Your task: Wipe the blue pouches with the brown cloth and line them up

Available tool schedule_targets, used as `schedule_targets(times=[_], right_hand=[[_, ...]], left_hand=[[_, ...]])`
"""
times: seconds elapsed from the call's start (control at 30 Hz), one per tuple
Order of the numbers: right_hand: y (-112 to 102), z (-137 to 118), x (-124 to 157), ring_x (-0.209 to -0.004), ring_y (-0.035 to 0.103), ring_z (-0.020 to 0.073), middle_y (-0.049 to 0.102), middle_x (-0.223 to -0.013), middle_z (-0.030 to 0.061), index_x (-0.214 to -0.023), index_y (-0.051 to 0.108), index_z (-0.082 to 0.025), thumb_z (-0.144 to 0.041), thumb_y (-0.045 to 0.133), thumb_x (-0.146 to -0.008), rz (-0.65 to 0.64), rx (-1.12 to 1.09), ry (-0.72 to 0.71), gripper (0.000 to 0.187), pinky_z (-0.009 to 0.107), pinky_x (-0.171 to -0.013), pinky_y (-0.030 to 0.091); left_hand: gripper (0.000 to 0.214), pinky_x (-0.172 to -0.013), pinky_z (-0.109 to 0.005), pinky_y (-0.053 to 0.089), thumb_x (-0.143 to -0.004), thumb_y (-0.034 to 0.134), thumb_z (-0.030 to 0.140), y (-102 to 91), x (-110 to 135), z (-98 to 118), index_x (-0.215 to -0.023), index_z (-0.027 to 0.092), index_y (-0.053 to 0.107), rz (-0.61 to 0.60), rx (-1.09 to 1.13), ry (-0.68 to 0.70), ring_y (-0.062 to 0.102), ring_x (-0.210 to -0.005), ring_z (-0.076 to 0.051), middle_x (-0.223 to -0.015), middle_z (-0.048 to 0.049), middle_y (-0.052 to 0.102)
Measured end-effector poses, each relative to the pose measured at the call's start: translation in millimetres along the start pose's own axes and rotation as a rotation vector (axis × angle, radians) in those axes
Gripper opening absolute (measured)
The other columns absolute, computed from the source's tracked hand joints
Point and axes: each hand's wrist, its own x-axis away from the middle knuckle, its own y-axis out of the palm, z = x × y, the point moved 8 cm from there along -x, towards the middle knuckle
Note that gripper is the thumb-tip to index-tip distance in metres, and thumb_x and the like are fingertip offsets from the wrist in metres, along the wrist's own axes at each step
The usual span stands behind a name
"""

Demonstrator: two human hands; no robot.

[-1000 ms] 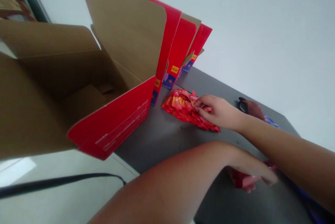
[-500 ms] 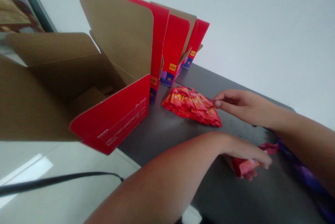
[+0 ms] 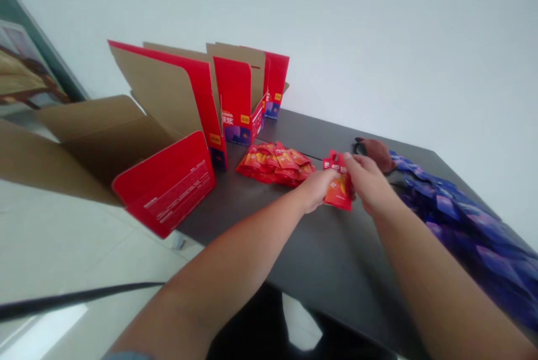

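Note:
Red-orange spouted pouches (image 3: 337, 194) stand between my two hands above the dark table, their printed fronts facing me; how many there are I cannot tell. My left hand (image 3: 316, 189) grips them from the left, its thumb across the front. On the other side, my right hand (image 3: 366, 178) has its fingers closed at their upper right edge. A heap of similar red pouches (image 3: 275, 162) lies on the table just left of my hands, apart from the held ones.
Open red cardboard boxes (image 3: 170, 180) stand along the left of the dark table (image 3: 328, 262), flaps raised. Many blue-purple pouches (image 3: 474, 225) lie in rows at the right. A brownish-red item (image 3: 377, 153) with a black part sits near the back wall.
My left hand has brought the red pouches up from the lower right. My right hand has left the heap's edge and joined them. The camera view has shifted right.

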Motion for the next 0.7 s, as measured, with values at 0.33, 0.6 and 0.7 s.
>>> schedule_targets(times=[0.33, 0.6, 0.7], right_hand=[[43.0, 33.6, 49.8, -0.074, 0.076, 0.025, 0.079, -0.086, 0.0081, -0.099, 0.07, -0.022, -0.071, 0.072, -0.085, -0.12, -0.468, 0.229, 0.051, 0.037, -0.072, 0.064], [-0.7, 43.3, 44.2, -0.075, 0.07, 0.0244, 0.075, -0.084, 0.006, -0.09, 0.072, -0.02, -0.062, 0.083, -0.078, 0.213, -0.38, 0.168, 0.045, 0.034, -0.066, 0.058], [-31.6, 28.2, 40.4, -0.077, 0.069, 0.022, 0.074, -0.092, 0.0051, -0.098, 0.067, -0.023, -0.057, 0.073, -0.088, 0.401, -0.38, 0.122, 0.036, 0.033, -0.067, 0.057]], left_hand=[[0.039, -0.097, -0.05, 0.062, -0.104, 0.07, 0.04, -34.7, 14.3, 10.8, -0.137, 0.02, 0.065, 0.338, -0.079, 0.205, 0.07, -0.116, -0.028, -0.139, -0.0117, 0.066], [0.041, -0.096, -0.05, 0.062, -0.104, 0.071, 0.04, -28.9, 15.0, 3.3, -0.138, 0.019, 0.064, 0.322, -0.083, 0.107, 0.07, -0.116, -0.028, -0.138, -0.0118, 0.066], [0.041, -0.096, -0.049, 0.062, -0.104, 0.071, 0.04, -24.6, 12.8, -5.5, -0.138, 0.019, 0.064, 0.269, -0.091, -0.003, 0.07, -0.115, -0.027, -0.138, -0.0117, 0.067]])
